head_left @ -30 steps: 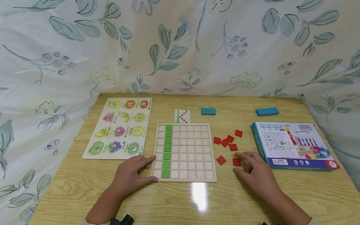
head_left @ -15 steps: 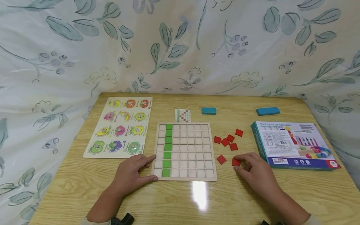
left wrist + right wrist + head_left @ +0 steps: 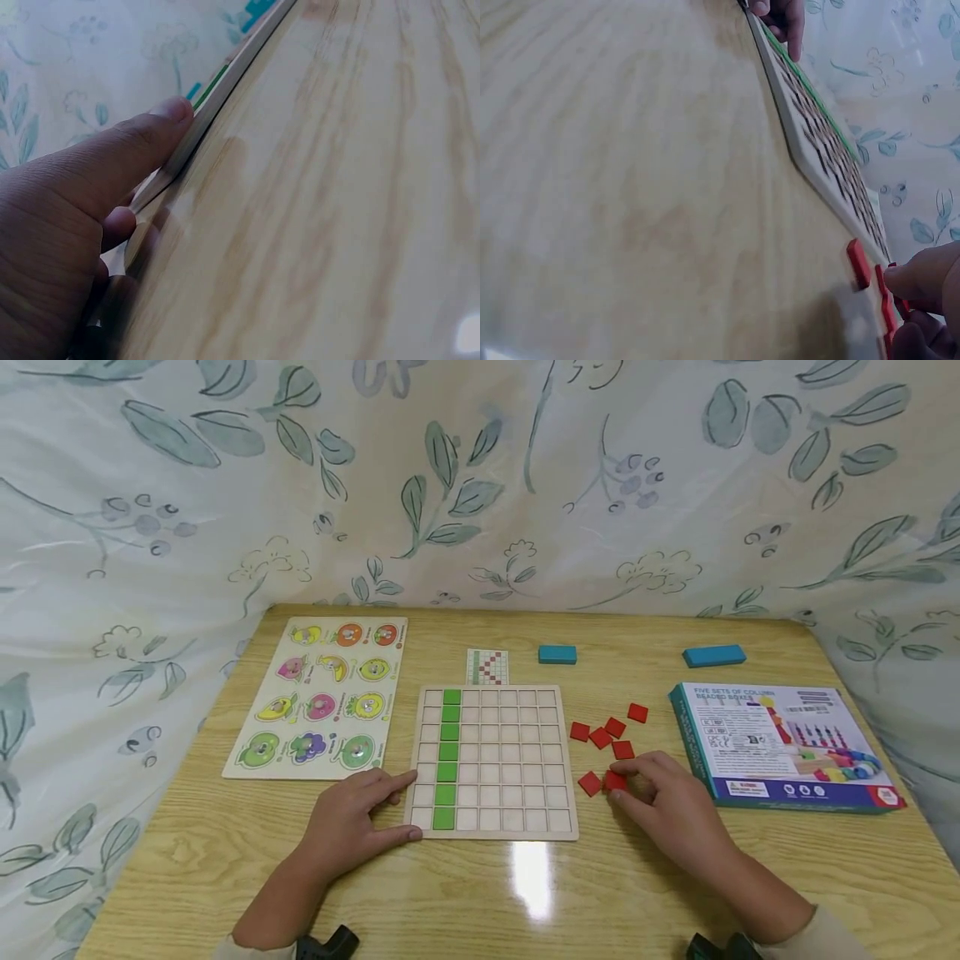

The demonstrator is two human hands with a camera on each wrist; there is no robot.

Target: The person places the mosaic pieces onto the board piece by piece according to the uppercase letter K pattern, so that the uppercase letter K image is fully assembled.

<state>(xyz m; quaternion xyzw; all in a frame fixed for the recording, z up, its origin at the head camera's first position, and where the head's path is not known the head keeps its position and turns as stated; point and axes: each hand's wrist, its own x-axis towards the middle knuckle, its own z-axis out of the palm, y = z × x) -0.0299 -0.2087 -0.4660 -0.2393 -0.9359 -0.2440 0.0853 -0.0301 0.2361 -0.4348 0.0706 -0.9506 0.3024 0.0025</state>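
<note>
Broadly, a leaf-patterned cloth [image 3: 360, 510] hangs behind a wooden table [image 3: 450, 893]. A cardboard box [image 3: 750, 747] lies at the right, a fruit puzzle [image 3: 318, 687] at the left, and between them a grid board [image 3: 490, 773]. The person's left hand [image 3: 348, 822] rests at the board's near left corner, thumb and forefinger apart, both touching its edge. The right hand [image 3: 667, 802], right of the board, pinches a red tile [image 3: 616, 781] between thumb and forefinger; the tile sits at the fingertips, though whether it touches the table cannot be told. Two blue blocks [image 3: 557, 655] lie farther back, and a card [image 3: 487, 667] just beyond the board. Six green tiles [image 3: 447, 751] fill the board's second column from the left. Six loose red tiles [image 3: 601, 738] lie right of the board, one just beside the pinched tile.
</note>
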